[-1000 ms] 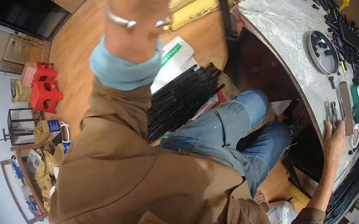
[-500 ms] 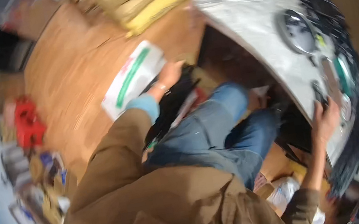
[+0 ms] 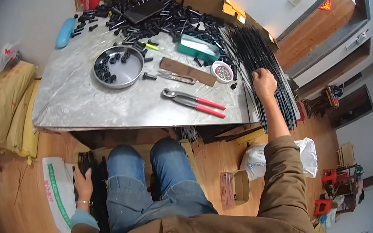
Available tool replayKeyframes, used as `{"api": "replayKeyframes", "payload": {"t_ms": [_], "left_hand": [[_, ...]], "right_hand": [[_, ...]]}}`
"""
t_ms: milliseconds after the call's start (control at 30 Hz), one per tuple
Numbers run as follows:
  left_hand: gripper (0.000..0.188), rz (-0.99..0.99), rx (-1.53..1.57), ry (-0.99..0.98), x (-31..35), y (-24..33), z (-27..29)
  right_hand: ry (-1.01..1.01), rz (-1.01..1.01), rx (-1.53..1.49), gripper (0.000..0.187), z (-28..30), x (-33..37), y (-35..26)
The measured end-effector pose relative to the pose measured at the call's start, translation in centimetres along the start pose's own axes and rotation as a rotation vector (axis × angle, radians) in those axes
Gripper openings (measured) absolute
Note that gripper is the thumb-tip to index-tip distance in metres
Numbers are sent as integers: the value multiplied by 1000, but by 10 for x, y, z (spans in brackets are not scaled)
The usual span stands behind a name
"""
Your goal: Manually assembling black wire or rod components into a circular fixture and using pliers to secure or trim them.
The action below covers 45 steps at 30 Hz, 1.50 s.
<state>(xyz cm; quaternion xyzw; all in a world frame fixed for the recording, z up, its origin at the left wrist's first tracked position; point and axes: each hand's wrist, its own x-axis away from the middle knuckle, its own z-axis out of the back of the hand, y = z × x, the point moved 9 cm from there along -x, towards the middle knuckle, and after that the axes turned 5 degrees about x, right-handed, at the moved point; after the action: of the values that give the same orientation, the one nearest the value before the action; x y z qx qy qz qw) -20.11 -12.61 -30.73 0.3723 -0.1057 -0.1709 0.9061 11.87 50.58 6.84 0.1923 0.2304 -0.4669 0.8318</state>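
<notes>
My right hand [image 3: 264, 82] is closed at the bundle of long thin black rods [image 3: 249, 48] along the table's right side, fingers curled in among them. Low at the left, my left hand [image 3: 83, 182] rests with thumb and fingers apart against a dark bundle [image 3: 96, 199] beside my thigh. A white sack with a green stripe [image 3: 60, 195] lies just left of it. Nearest my right hand on the table are a small white bowl of tiny metal pieces [image 3: 222, 72] and red-handled pincers [image 3: 194, 103].
On the metal-topped table [image 3: 66, 96] are a round steel dish with black parts [image 3: 133, 71], a rusty flat bar [image 3: 186, 71], a teal box [image 3: 197, 48] and a pile of black bolts [image 3: 158, 28]. Below stand a carton [image 3: 241, 187] and white bags [image 3: 254, 162]; yellow sacks [image 3: 9, 105] lie left.
My view has swung to face the table squarely. My right hand has gone from near the pincers to the black rods. My left hand stays down by the dark bundle.
</notes>
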Motion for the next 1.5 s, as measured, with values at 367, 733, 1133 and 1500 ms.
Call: {"api": "replayKeyframes", "payload": {"t_ms": [367, 733, 1133, 1500], "left_hand": [[62, -211, -30, 3, -7, 87, 19], [61, -274, -79, -55, 13, 146, 14], [55, -244, 1, -147, 17, 146, 15], [55, -233, -31, -157, 27, 115, 20]], "right_hand": [[-225, -180, 291, 50, -70, -29, 22], [-316, -194, 159, 36, -74, -46, 38], [-370, -289, -23, 38, -56, -62, 55], [-253, -235, 269, 38, -63, -70, 64]]}}
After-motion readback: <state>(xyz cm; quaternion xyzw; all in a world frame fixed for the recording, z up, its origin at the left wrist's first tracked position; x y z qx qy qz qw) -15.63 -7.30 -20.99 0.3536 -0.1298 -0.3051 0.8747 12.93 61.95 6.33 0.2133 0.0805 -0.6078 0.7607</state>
